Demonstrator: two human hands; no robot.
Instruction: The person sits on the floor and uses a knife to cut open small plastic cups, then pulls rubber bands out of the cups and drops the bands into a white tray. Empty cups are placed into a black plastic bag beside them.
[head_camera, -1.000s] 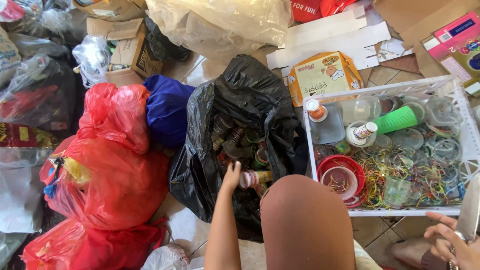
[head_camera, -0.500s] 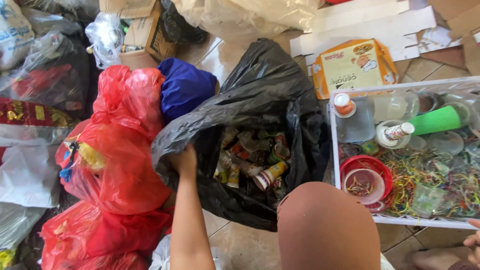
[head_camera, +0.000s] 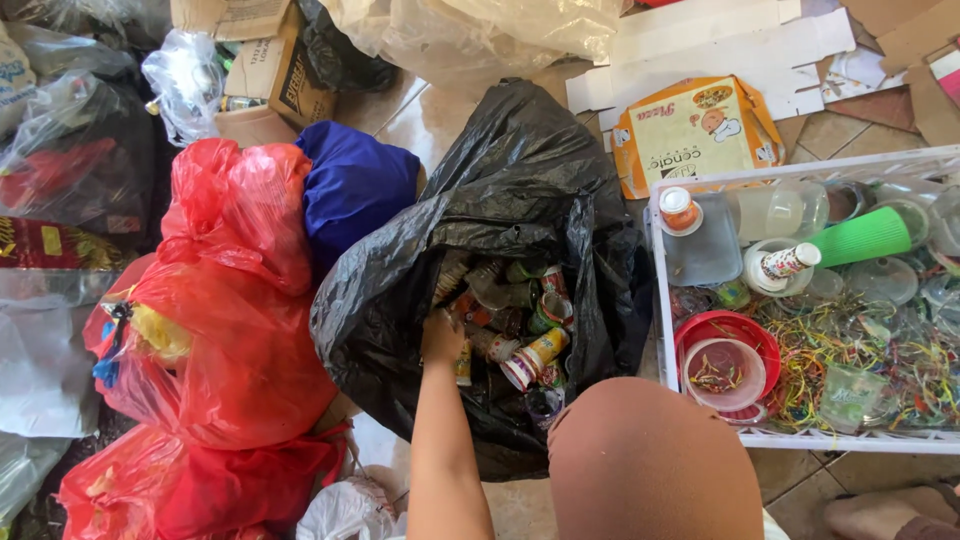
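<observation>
1. Red plastic bags (head_camera: 230, 330), far left: bulging and heaped, their flank pressing against the black bag's left wall; no open floor shows between them.
2. Blue bag (head_camera: 355, 190), behind the red ones: touching the black bag's upper left rim.
3. Left hand (head_camera: 442, 338): half a second ago it gripped the black bag's left rim; now it is down inside the mouth, fingers curled over the small containers. Whether it pinches one cannot be told. Reading: the work has passed from opening the bag to picking from it.
4. Black bag (head_camera: 520, 190), centre: mouth gaping, rim slack on all sides, small bottles and cups (head_camera: 520, 330) piled within, a cream-coloured bottle (head_camera: 530, 358) just right of the hand.
5. White crate (head_camera: 662, 300), right: its left wall touches the bag; rubber bands, cups and a green cup (head_camera: 862, 236) lie inside.
6. Right hand: out of view.
</observation>
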